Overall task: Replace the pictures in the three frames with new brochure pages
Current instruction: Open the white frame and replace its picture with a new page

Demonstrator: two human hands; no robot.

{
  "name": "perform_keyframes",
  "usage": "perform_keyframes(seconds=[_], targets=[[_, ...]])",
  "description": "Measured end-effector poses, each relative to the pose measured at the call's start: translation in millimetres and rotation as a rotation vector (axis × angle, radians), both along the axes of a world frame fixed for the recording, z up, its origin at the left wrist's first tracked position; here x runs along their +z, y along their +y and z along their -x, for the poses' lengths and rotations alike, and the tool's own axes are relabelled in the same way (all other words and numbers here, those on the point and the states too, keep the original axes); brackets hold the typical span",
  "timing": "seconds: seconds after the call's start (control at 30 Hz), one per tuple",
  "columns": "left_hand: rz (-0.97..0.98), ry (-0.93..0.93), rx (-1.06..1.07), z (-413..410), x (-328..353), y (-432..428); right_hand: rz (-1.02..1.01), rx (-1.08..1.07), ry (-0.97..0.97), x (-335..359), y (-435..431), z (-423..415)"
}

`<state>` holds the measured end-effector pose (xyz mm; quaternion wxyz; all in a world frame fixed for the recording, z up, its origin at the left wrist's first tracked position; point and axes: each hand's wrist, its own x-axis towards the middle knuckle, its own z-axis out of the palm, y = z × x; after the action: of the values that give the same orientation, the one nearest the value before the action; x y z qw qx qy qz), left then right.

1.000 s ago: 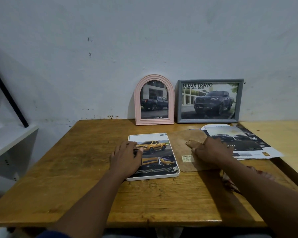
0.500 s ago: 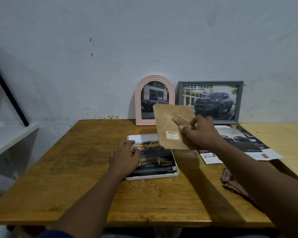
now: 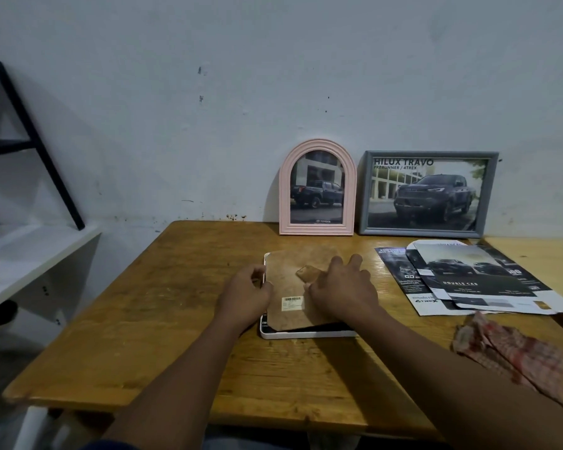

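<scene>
on my feed from the head camera, a wooden table point(image 3: 176, 319) stands against a pale wall. a white frame point(image 3: 306, 334) lies flat near the table's middle, and a brown backing board point(image 3: 290, 280) lies on top of it, covering all but the frame's near and left rim. the board bears a small barcode sticker point(image 3: 292, 302) and a folded stand flap point(image 3: 307, 272).

the right hand point(image 3: 342, 290) rests palm down on the board's right half, fingers spread and nearly straight, holding nothing. the left hand point(image 3: 246, 295) sits at the left edge where board meets frame, its fingers curled there; i cannot tell whether it grips either one.

at the back, leaning on the wall, a pink arched frame point(image 3: 317, 188) and just beside it a grey frame point(image 3: 428, 193) each show a dark pickup truck. loose brochure pages point(image 3: 468, 280) lie overlapped to the right of the hands, with a red checked cloth point(image 3: 507, 355) crumpled nearer the table's right front edge.
</scene>
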<state>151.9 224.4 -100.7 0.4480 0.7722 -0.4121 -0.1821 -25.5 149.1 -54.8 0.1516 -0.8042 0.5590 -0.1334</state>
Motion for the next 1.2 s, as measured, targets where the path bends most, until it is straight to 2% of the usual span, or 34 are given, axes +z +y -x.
perform_keyframes(seconds=[0.2,0.47,0.7,0.83,0.93,1.03,1.2], targets=[[0.002,-0.114,0.003,5,-1,3,0.082,-0.022,0.137,-4,6,-6],[0.008,-0.239,-0.03,11,-2,2,0.091,0.038,0.094,-13,-1,-5],[-0.152,-0.465,-0.119,11,16,-10,0.098,0.102,0.054,-11,-20,-2],[-0.178,-0.596,-0.137,18,10,-23,-0.001,0.196,0.087,-10,-36,-6],[-0.246,-0.56,-0.242,16,1,-27,-0.05,0.232,0.099,-18,-43,-7],[-0.266,-0.524,-0.269,14,-2,-28,0.018,0.234,0.155,-19,-45,-8],[-0.3,-0.634,-0.27,11,11,-35,0.09,0.264,0.323,2,-59,-17]])
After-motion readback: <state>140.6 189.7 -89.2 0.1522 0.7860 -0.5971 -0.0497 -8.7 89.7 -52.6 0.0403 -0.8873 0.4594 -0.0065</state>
